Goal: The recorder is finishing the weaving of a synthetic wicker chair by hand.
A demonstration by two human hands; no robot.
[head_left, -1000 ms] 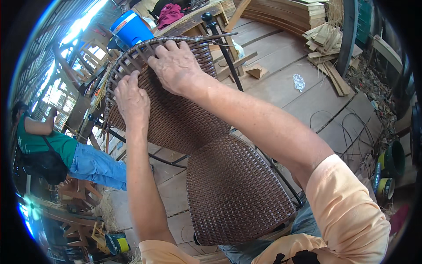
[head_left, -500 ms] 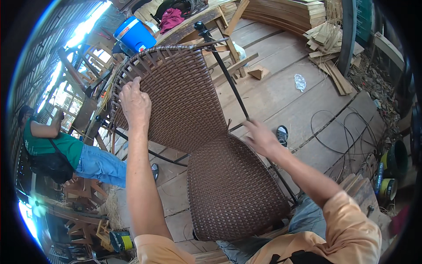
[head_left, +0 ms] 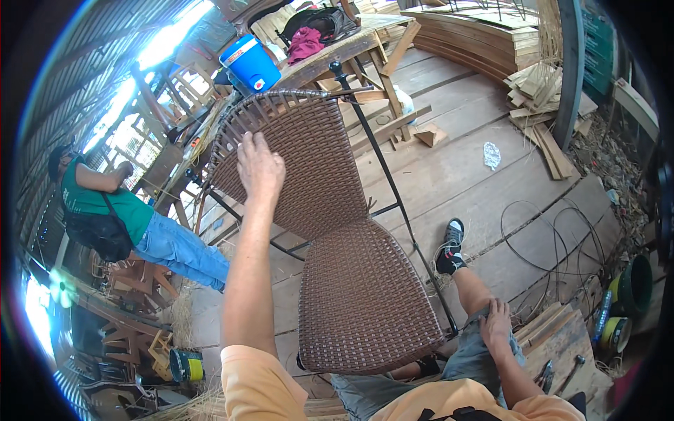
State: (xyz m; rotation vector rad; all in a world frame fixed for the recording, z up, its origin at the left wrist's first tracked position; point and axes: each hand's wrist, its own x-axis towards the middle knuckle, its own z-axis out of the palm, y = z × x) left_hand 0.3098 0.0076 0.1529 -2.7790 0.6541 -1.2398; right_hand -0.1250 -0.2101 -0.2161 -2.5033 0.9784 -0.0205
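A brown woven wicker chair (head_left: 365, 302) on a black metal frame stands in front of me. Its tall backrest (head_left: 302, 165) leans away, with strands spaced wide along the top left edge. On the left part of that backrest rests my left hand (head_left: 261, 168), fingers stretched and a little bent, holding nothing that I can see. My right hand (head_left: 496, 324) lies on my right knee at the hem of the shorts, fingers spread and empty. A short loose strand end (head_left: 370, 203) sticks out where backrest and seat meet.
At the left stands a person (head_left: 116, 210) in a green shirt. A blue cooler (head_left: 250, 62) sits by a wooden workbench (head_left: 330, 59). Stacked planks (head_left: 470, 42) are at the back right. Coiled strands (head_left: 554, 231) lie on the board floor, and tools (head_left: 572, 372) lie on wood beside me.
My right hand has left the chair's right side and come down onto my knee. My left hand stays at the backrest. The view has shifted, and my right leg now shows.
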